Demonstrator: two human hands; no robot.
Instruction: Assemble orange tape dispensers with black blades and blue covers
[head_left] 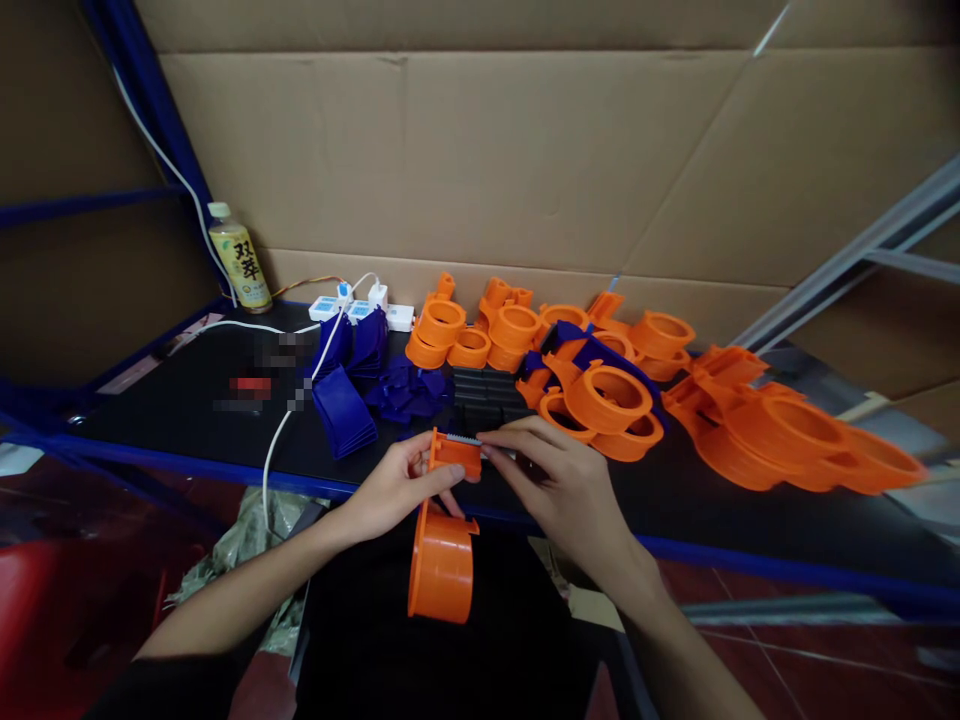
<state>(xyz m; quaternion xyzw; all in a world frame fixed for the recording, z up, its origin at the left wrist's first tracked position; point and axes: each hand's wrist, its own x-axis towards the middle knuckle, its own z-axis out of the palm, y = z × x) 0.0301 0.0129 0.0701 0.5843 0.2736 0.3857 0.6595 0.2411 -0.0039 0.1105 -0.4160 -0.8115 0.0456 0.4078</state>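
My left hand (397, 485) is closed around the upper part of an orange plastic tape dispenser (444, 570), its round hub hanging downward over my lap. At the dispenser's top edge lies a grey serrated blade (463, 438). The fingertips of my right hand (555, 470) pinch the right end of this blade; whether it is seated in the dispenser or only resting against it, I cannot tell. Just beyond my hands are a pile of small blue plastic pieces (409, 388) and a stack of black blocks (487, 393).
More orange dispensers (611, 395) are heaped along the black tabletop (187, 420), back and right. Blue flat plates (345, 412) stand at left, beside a white cable (281, 435) and power strip (401, 318). A yellow-labelled bottle (244, 262) stands at the back left, before a cardboard wall (465, 150).
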